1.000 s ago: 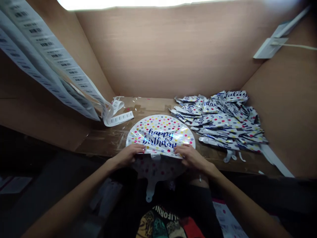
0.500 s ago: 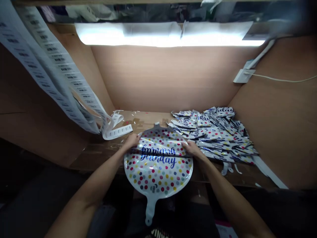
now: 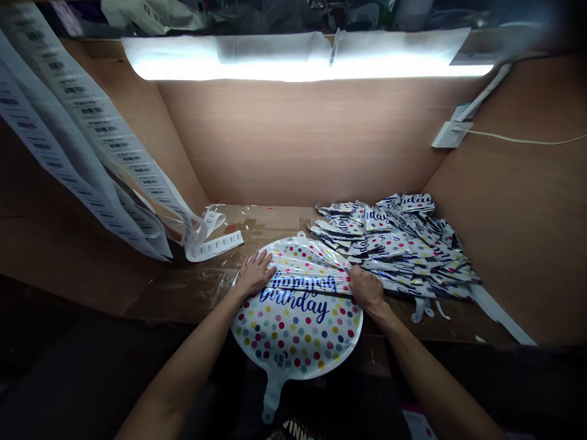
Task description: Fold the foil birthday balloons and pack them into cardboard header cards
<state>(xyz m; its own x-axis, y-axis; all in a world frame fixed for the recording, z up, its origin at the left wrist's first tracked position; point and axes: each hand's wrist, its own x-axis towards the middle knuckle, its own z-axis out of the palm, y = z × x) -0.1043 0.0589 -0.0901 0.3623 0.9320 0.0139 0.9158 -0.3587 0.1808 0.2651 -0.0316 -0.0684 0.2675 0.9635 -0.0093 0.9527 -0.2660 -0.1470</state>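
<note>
At left, a curling barcode label strip [image 3: 214, 245] hangs down onto the wooden bench [image 3: 181, 294]. The left hand [image 3: 255, 274] lies flat, fingers spread, on the polka-dot foil balloon [image 3: 296, 339], which overhangs the bench's near edge, its far half creased over. The right hand [image 3: 365, 289] closes around the fold, just beside a pile of folded balloons [image 3: 394, 241] at right.

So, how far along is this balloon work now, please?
Done: a pile of folded polka-dot foil balloons lies on the right of the bench. In hand: one round birthday balloon, its top half folded over, under the left hand and right hand. Left: many barcode labels on hanging strips.
</note>
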